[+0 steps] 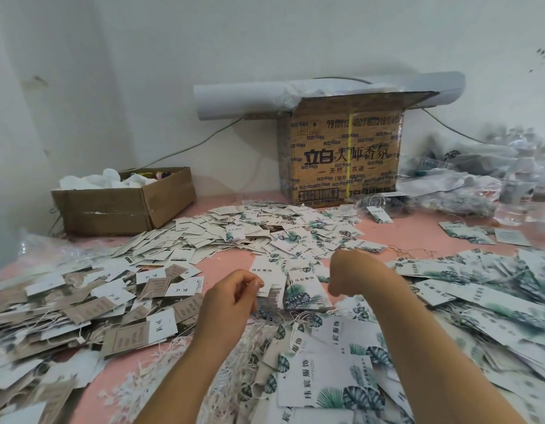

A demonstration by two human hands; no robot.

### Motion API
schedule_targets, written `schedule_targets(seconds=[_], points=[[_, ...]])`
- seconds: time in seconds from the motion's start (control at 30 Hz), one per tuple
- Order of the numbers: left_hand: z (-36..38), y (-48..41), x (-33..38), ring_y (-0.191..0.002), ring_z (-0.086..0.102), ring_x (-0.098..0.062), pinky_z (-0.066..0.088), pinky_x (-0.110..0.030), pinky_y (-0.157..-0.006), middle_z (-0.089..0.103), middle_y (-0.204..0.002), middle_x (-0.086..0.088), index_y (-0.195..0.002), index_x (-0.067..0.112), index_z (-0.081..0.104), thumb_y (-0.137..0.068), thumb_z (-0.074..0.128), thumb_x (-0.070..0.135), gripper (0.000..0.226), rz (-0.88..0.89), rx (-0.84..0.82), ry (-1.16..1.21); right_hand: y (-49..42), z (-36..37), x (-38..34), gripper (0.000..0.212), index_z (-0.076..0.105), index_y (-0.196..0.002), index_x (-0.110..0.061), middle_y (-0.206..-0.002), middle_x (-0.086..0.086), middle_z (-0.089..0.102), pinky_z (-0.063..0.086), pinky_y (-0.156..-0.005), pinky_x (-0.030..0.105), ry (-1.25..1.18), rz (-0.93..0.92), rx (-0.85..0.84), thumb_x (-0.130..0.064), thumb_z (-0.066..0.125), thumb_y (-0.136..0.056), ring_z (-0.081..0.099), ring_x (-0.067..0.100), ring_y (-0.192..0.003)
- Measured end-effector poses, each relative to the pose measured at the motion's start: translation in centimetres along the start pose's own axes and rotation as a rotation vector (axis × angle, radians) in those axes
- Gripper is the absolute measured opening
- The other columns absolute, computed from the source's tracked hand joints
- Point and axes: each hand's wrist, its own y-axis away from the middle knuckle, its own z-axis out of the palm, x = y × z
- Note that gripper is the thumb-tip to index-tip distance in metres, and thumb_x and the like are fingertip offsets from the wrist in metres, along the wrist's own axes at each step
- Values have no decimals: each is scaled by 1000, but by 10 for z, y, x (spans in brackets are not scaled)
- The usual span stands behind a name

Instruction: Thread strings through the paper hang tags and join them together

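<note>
A pink cloth-covered tabletop [418, 231] runs up to a plain white wall, nearly buried under loose paper. At the back stands a tall brown cardboard carton printed with black characters [341, 160], bound by a yellow strap, its top flaps open and crinkled white plastic showing at the mouth. Behind it a long roll of white paper [237, 102] lies against the wall. To the left sits a low plain brown cardboard box [124, 206], open and stuffed with crumpled white sheeting and a few small coloured items, too blurred to name. Clear plastic bags [467, 179] are heaped at the far right.

White rectangular paper hang tags printed with green leaves [323, 237] lie in flat, overlapping drifts across the middle and right. Matte brown kraft tags [127, 335] mix with white ones on the left. A frayed bundle of thin white strings [253, 350] lies under the forearms.

The left hand [231, 298] has its fingers curled, thumb and forefinger pinching the edge of a small stack of leaf-printed tags [305, 293] held just above the tabletop between the two hands. The right hand [353, 270] is raised just beside the stack, its fingers curled tightly inward away from the camera; it may be pinching a string, but I cannot tell.
</note>
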Motion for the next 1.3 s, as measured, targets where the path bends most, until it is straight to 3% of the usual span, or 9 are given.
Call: schedule_targets(seconds=[0.1, 0.23, 0.47, 0.6, 0.7, 0.87, 1.07, 1.23, 1.3], points=[[3, 1, 2, -56, 54, -14, 49, -36, -62, 57, -51, 8, -80, 26, 61, -92, 56, 20, 15, 4, -40, 4, 3, 3, -13, 35, 56, -116, -9, -101, -1, 58, 49, -69, 21, -118, -233, -41, -14, 64, -83, 52, 13, -79], [7, 2, 3, -50, 53, -1, 43, -22, -56, 61, -53, 10, -82, 29, 61, -92, 56, 16, 17, 20, -50, -4, 7, 10, -34, 61, 39, -132, -22, -90, -8, 54, 45, -63, 18, -401, -441, -173, -14, 69, -79, 56, 9, -75], [10, 4, -2, -52, 55, -3, 41, -19, -55, 64, -58, 6, -89, 29, 59, -93, 55, 16, 14, 13, -50, 32, 2, 22, -42, 33, 46, -123, -18, -78, -1, 56, 46, -55, 24, -520, -504, -48, -12, 49, -91, 55, 14, -62], [9, 4, -7, -78, 58, -6, 40, -12, -58, 61, -90, 9, -106, 26, 52, -94, 51, 25, 11, -14, 72, -13, -5, 28, -38, 41, 44, -133, -20, -126, 4, 55, 45, -84, 30, -285, -413, 202, -14, 46, -93, 55, 19, -105], [8, 4, -12, -97, 53, -14, 42, -22, -77, 51, -113, 3, -123, 20, 45, -94, 51, 23, 30, -60, 121, -57, -10, 38, -33, 52, 33, -142, -23, -136, 5, 51, 44, -96, 38, -180, -373, 239, -29, 51, -94, 49, 24, -120], [8, 4, -18, -114, 46, -18, 40, -37, -99, 45, -131, -3, -136, 22, 38, -95, 52, 21, 43, -198, 20, -54, -15, 52, -36, 65, 27, -144, -30, -127, 5, 56, 44, -89, 36, -90, -372, 191, -47, 56, -88, 52, 25, -115], [9, 5, -18, -116, 49, -18, 42, -41, -100, 51, -129, 2, -126, 24, 49, -94, 53, 14, 33, -183, 2, -30, -15, 56, -44, 37, 49, -128, -36, -115, 3, 63, 40, -74, 30, -71, -419, 295, -44, 49, -92, 57, 25, -106], [9, 4, -17, -94, 54, -5, 43, -18, -70, 57, -112, 6, -111, 27, 55, -95, 51, 19, 18, -153, 71, 67, -9, 48, -41, 31, 56, -124, -35, -103, 2, 69, 48, -76, 32, -125, -535, 343, -35, 42, -97, 62, 21, -90], [6, 3, -15, -90, 56, -5, 41, -20, -65, 61, -103, 9, -104, 29, 61, -96, 49, 26, 15, -228, 129, 255, -6, 43, -40, 30, 57, -124, -37, -101, -1, 71, 51, -74, 31, -179, -607, 369, -33, 44, -97, 57, 13, -73]])
